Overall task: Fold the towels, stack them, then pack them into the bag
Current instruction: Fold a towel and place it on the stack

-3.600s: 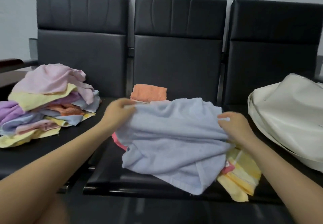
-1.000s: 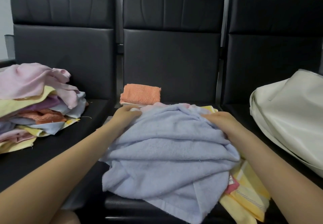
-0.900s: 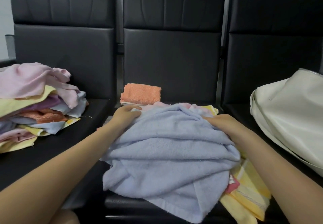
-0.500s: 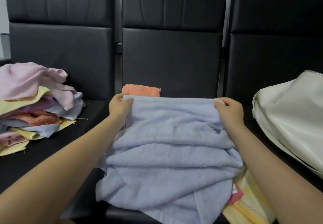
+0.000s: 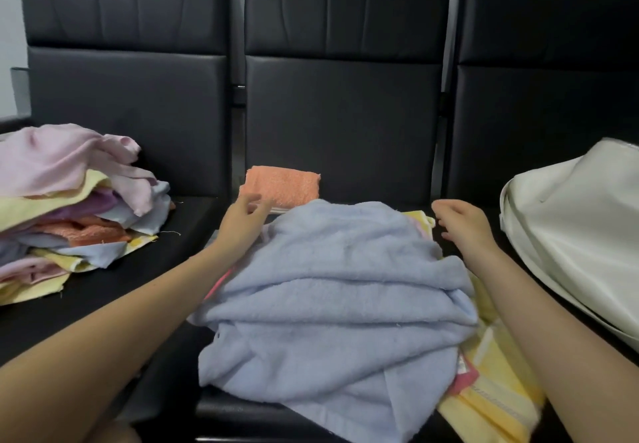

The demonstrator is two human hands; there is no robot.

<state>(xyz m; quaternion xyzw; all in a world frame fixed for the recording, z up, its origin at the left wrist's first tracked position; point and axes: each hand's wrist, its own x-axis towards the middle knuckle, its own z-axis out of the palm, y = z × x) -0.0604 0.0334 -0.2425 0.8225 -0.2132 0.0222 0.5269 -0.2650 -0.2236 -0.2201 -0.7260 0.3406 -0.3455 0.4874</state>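
Observation:
A light blue towel [image 5: 332,304] lies rumpled in loose folds on the middle seat, over a yellow striped towel [image 5: 494,394] and a pink one that peek out at its right. My left hand [image 5: 242,221] hovers at the towel's far left edge, fingers relaxed and holding nothing. My right hand [image 5: 460,224] hovers at its far right edge, also empty. A folded orange towel [image 5: 280,186] sits behind the blue one. The white bag [image 5: 574,221] lies on the right seat.
A heap of unfolded towels [image 5: 69,200] in pink, yellow, purple, orange and blue fills the left seat. The black chair backs [image 5: 342,96] stand close behind. The seats' front edge runs just below the blue towel.
Half a second ago both hands held the blue towel's far edge lifted and stretched. Now they have let go, the edge has dropped onto the pile, and both hands hover beside it.

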